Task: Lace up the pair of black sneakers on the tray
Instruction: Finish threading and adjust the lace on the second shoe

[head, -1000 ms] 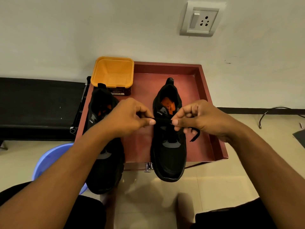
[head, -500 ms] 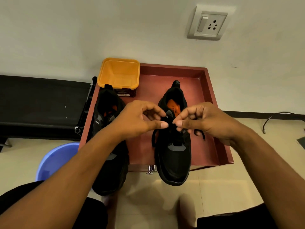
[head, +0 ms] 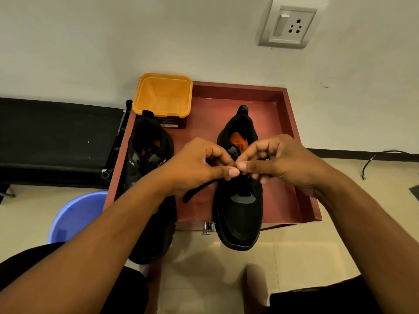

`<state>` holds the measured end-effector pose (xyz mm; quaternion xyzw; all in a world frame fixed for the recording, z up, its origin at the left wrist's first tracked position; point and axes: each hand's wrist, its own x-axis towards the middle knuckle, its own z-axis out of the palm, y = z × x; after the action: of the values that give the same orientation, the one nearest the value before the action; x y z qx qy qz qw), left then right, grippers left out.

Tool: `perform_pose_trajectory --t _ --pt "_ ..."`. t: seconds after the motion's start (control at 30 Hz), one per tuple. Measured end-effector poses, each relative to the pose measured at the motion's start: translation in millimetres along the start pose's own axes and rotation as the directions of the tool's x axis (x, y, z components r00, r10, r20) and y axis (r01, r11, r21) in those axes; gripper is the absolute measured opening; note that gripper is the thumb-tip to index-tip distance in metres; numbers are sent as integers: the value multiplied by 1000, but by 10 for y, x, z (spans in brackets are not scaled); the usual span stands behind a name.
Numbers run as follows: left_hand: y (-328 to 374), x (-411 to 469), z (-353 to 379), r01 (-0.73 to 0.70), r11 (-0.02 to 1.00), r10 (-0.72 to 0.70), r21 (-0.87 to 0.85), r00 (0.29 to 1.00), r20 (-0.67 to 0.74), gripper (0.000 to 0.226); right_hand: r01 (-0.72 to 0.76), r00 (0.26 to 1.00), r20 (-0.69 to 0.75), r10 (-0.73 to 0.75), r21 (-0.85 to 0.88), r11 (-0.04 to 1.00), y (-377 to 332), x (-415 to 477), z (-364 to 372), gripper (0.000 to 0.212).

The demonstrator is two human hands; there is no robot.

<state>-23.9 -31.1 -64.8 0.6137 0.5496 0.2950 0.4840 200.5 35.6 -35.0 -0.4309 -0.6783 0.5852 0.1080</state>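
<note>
left hand [head: 204, 164] and right hand [head: 280, 163] thumb to thumb, both pinching the lace [head: 199, 189] over one sneaker [head: 240, 214], loose end dangling over tray [head: 204, 123]

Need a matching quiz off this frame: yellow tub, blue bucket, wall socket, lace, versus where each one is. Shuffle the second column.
Things:
1. yellow tub
2. blue bucket
3. wall socket
4. lace

Places:
A. on the floor, left of the tray
B. pinched by the left hand and right hand above the right-hand sneaker
C. on the wall, upper right
D. at the tray's far left corner

Pairs: 1-D, 2-A, 3-C, 4-B
</note>
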Motion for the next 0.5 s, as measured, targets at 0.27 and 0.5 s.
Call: perform_pose_trajectory --t 0.27,0.5 --pt "1 23 73 67 980 -76 -189 996 -43 17 -19 999 -28 23 125 992 -19 26 -25 22" --pt "33 80 107 177 938 -242 -298 951 -195 12 37 974 -221 -42 -25 999 -27 139 37 13"
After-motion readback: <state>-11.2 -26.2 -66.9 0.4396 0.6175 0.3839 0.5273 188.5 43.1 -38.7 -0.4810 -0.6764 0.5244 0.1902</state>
